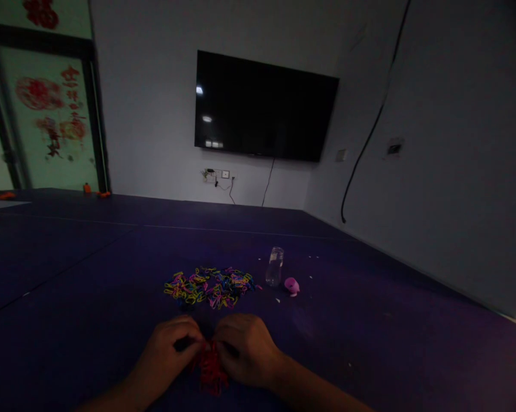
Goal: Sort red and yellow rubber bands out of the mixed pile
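My left hand (172, 347) and my right hand (247, 347) meet low in the middle of the view. Thumb and fingers are pinched together on each, at the top of a bunch of small red clips (211, 369) that hangs or lies between them. The bunch is dark and blurred, so single pieces are hard to make out. Just beyond my hands, a loose pile of coloured paper clips (215, 286) in yellow, pink and blue is spread on the purple surface. My fingertips are apart from that pile.
Right of the pile stands a clear bottle (274, 272), uncapped, with a pink cap-like piece (291, 285) beside it. Small white scraps (278, 300) dot the purple tabletop (369, 320). A wall screen (264, 106) and a hanging black cable (365, 149) are farther back.
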`<state>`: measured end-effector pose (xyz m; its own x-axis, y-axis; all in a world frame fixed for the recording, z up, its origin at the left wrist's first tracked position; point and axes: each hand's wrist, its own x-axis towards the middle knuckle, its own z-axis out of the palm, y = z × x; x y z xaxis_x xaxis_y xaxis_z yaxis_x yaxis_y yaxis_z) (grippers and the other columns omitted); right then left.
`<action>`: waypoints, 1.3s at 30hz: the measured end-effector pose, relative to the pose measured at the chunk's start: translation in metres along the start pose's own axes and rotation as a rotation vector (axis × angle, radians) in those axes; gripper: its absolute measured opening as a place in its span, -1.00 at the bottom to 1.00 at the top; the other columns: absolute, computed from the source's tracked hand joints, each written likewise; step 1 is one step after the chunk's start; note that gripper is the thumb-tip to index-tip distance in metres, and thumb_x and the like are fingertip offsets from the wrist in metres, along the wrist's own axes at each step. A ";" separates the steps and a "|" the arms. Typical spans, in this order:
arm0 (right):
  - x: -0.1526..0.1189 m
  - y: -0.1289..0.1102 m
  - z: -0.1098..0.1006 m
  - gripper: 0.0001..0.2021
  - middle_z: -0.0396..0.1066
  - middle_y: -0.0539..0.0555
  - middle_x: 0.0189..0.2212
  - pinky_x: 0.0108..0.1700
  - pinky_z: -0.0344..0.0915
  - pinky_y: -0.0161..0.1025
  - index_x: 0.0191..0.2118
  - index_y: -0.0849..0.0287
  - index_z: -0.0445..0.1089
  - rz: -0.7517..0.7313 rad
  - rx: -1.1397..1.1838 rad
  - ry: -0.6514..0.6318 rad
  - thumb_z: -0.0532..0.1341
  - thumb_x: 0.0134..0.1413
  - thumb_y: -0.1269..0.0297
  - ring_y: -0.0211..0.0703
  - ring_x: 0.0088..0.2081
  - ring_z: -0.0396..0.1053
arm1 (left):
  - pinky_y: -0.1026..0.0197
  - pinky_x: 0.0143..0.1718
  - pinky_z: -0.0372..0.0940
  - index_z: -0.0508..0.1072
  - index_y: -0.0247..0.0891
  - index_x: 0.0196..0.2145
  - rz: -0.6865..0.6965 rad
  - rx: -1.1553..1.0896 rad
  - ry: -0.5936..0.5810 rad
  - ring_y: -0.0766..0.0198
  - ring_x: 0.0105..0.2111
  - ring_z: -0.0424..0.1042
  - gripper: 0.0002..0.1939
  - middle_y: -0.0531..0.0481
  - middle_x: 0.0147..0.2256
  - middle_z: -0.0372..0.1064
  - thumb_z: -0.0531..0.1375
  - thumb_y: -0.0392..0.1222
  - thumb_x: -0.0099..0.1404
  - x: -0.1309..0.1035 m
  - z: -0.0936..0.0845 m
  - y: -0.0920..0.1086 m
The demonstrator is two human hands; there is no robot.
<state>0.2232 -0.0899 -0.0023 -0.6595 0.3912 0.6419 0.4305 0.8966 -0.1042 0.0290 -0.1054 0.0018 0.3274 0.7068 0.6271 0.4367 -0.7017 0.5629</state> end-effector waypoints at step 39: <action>0.003 -0.004 -0.015 -0.72 0.41 0.10 -0.33 -0.22 0.25 -0.23 -0.23 0.19 0.34 0.046 0.065 -0.118 -0.11 0.22 0.35 -0.17 -0.29 0.34 | 0.30 -0.43 0.24 0.38 -0.24 -0.54 -0.144 -0.021 -0.051 0.28 -0.48 0.35 -0.66 0.05 -0.52 0.33 -0.01 -0.14 0.33 0.005 -0.003 0.013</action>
<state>0.2288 -0.0960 0.0117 -0.7095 0.4509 0.5416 0.4236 0.8871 -0.1835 0.0337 -0.1117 0.0137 0.3050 0.8035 0.5113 0.4649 -0.5942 0.6564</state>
